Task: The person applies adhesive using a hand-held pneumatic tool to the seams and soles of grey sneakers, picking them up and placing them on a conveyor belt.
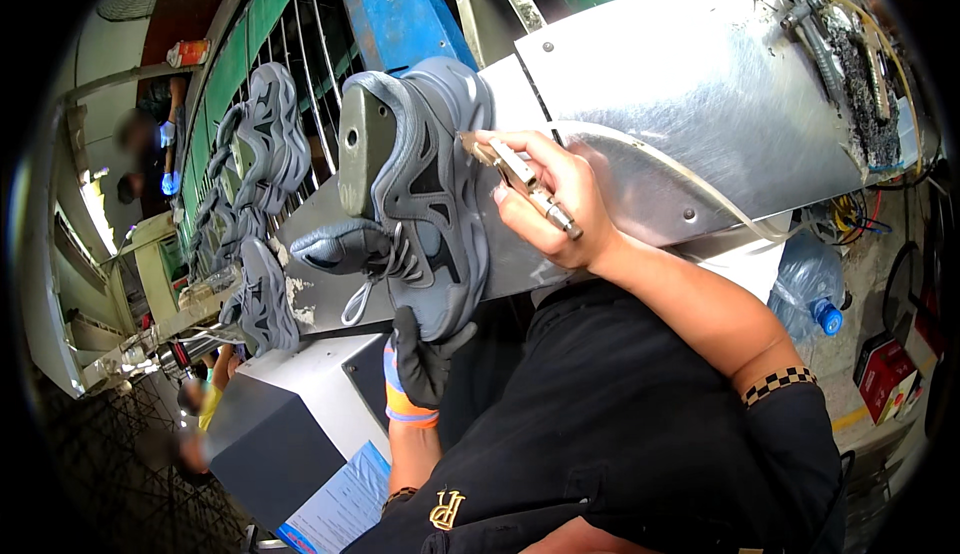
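A grey sneaker (432,204) with a chunky sole lies on its side at the metal bench's near left edge. Inside its opening sits an olive shoe last (362,149) with a round hole, and the laces hang loose. My left hand (425,359), in a dark glove with an orange cuff, grips the toe from below. A small metal hand tool (530,182) with a fitting at its rear end is held in my bare right hand (562,194). The tool's tip is close to the sole's edge near the heel; contact cannot be made out.
Several more grey sneakers (268,139) rest along a barred green rack at the left. A pale hose (690,179) crosses the metal bench (660,64). A blue block (405,14) stands behind the shoe. At the right are clamps (815,39) and a water bottle (808,284). People work at far left.
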Demonstrator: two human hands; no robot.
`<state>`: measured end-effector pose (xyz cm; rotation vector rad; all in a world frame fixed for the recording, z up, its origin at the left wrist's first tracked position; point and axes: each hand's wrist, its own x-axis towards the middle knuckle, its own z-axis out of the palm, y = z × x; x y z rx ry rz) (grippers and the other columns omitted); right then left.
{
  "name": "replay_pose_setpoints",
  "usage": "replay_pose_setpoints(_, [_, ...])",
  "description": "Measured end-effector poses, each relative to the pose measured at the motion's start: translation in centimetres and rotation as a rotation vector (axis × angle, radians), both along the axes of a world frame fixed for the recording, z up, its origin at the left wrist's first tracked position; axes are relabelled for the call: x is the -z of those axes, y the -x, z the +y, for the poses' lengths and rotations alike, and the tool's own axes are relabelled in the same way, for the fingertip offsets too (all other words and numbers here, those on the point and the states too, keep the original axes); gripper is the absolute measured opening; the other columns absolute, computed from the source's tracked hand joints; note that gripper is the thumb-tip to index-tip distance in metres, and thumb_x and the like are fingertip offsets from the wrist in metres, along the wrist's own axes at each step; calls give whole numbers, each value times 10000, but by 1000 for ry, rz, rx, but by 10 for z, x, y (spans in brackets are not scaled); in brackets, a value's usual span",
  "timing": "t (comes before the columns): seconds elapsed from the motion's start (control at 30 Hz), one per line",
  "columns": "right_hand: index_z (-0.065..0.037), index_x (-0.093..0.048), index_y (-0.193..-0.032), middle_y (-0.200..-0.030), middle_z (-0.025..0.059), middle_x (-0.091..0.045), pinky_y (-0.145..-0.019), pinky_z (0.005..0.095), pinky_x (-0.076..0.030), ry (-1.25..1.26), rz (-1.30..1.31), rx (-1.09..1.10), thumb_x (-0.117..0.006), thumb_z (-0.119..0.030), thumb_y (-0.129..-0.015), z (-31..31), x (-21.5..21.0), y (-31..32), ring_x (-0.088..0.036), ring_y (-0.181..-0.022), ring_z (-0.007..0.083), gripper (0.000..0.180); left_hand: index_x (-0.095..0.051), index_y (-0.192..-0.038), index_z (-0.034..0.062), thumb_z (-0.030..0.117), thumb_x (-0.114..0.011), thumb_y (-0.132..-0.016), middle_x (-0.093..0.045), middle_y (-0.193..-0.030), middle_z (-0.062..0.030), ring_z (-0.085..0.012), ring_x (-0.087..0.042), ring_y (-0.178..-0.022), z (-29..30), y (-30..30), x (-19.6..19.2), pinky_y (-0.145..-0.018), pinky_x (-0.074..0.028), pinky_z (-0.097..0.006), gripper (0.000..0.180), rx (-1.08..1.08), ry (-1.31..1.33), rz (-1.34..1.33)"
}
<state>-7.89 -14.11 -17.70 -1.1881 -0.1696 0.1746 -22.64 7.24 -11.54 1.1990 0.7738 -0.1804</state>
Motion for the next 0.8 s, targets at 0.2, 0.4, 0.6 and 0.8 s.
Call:
replay_pose_setpoints(0.2, [25, -560, -1176, -706, 0, -577, -562, 204, -395, -111, 60, -14, -585, -92, -785, 2, -2, 2, -470, -613, 17, 409, -331, -1406, -27, 425, -461, -981, -493, -1337, -217, -384, -545, -1175, -27, -8, -2, -921, -537, -472, 634, 126, 161, 2])
replay_pose_setpoints(0.4, [15, -569, -1161, -656, -22, -532, -546, 209, -364, -125, 142, -120, -591, -99, -779, -6, 3, 13, -424, -585, 16, 400, -323, -1431, 48, 526, -476, -940, -466, -1370, -198, -439, -551, -1134, -48, -22, 5, -854, -571, -486, 702, 56, 391, 29])
replay_pose_setpoints(0.6, [17, -545, -1190, -642, -46, -499, -519, 203, -343, -84, 183, -244, -559, -75, -809, -34, 0, 35, -416, -554, 21, 392, -260, -1453, 40, 581, -409, -942, -443, -1370, -243, -453, -535, -1162, -64, -31, 10, -849, -565, -536, 759, 68, 552, 22])
replay_pose_setpoints(0.8, [-4, -553, -1215, -675, -61, -460, -542, 204, -318, -58, 242, -249, -551, -63, -804, -67, -12, 58, -377, -590, 4, 415, -156, -1485, 47, 661, -368, -913, -366, -1411, -303, -456, -491, -1215, -78, -39, 15, -866, -542, -559, 866, 160, 758, 64])
